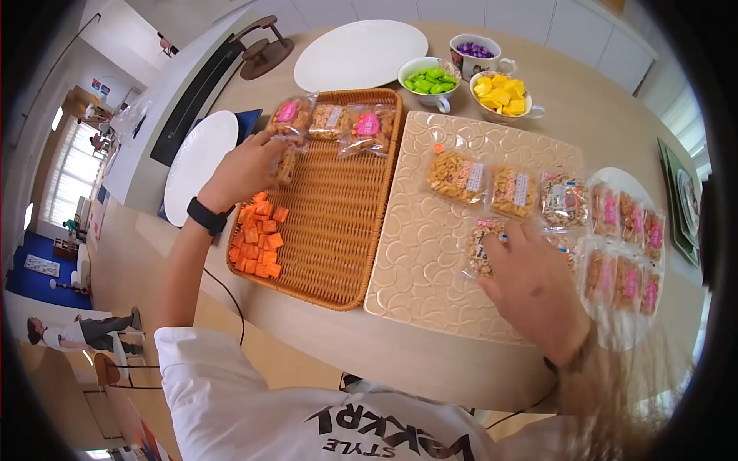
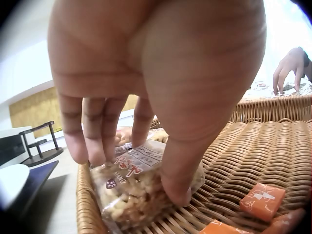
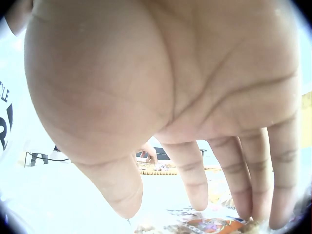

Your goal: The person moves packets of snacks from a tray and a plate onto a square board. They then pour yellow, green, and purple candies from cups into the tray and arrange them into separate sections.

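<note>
Right hand (image 1: pixel 530 288) lay with fingers spread on a packet (image 1: pixel 484 246) on the tile tray (image 1: pixel 415 269), left hand (image 1: pixel 246 173) pinched a snack bag (image 2: pixel 141 190) in the basket (image 1: pixel 338 253); we judged mid-placement, needing release there.

A person's right hand (image 3: pixel 161 92) fills nearly the whole frame, palm facing the camera, fingers (image 3: pixel 195 178) straight and spread downward with the thumb (image 3: pixel 117 187) angled off to the left. The fingertips reach a clear plastic snack packet with an orange and white label (image 3: pixel 209 225) lying at the bottom edge of the frame on a pale, washed-out surface (image 3: pixel 73 204); contact looks likely but glare blurs it. Between thumb and forefinger, far behind, the other hand (image 3: pixel 148 152) shows small above a woven wicker tray's rim (image 3: pixel 158 171). A white sleeve with black lettering (image 3: pixel 6 117) edges the left side.
</note>
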Available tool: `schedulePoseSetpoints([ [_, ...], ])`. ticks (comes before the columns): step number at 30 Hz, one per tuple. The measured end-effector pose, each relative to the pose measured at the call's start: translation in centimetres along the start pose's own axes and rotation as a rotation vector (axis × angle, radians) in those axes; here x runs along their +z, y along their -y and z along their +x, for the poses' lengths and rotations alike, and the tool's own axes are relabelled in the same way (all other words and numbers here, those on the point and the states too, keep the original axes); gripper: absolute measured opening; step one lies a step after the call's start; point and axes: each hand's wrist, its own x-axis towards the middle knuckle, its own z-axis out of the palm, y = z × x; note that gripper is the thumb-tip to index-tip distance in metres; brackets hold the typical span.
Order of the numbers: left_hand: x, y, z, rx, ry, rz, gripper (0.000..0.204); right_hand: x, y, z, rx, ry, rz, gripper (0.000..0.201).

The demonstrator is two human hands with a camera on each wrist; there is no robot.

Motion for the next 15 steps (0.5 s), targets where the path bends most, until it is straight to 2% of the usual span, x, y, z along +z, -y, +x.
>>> schedulePoseSetpoints([
  [2,-0.2,-0.7,-0.1,-0.12,0.043,-0.003,0.068,0.2,0.0,0.0,0.008,-0.008,-0.005,0.039],
  [3,-0.6,-1.1,-0.3,-0.102,0.041,-0.002,0.068,0.6,-0.1,-0.1,-0.009,-0.034,-0.018,0.039],
  [6,-2.3,-3.6,-0.1,0.07,-0.012,-0.008,0.064,0.7,-0.3,-0.1,-0.005,-0.039,-0.025,0.038],
  [8,-3.3,-7.4,0.7,0.24,-0.049,-0.208,0.066,0.7,-0.4,-0.1,-0.012,-0.01,-0.015,0.038],
  [10,-2.9,-10.7,2.3,0.437,-0.051,-0.156,0.07,0.9,-0.3,0.0,-0.042,-0.058,-0.021,0.039],
  [12,-3.0,-14.6,4.4,0.556,0.015,-0.149,0.072,0.9,-0.3,-0.1,-0.05,-0.072,-0.029,0.039],
  [15,-0.8,-17.8,7.4,0.627,-0.069,-0.138,0.072,0.5,-0.5,-0.2,-0.06,-0.079,-0.015,0.04],
])
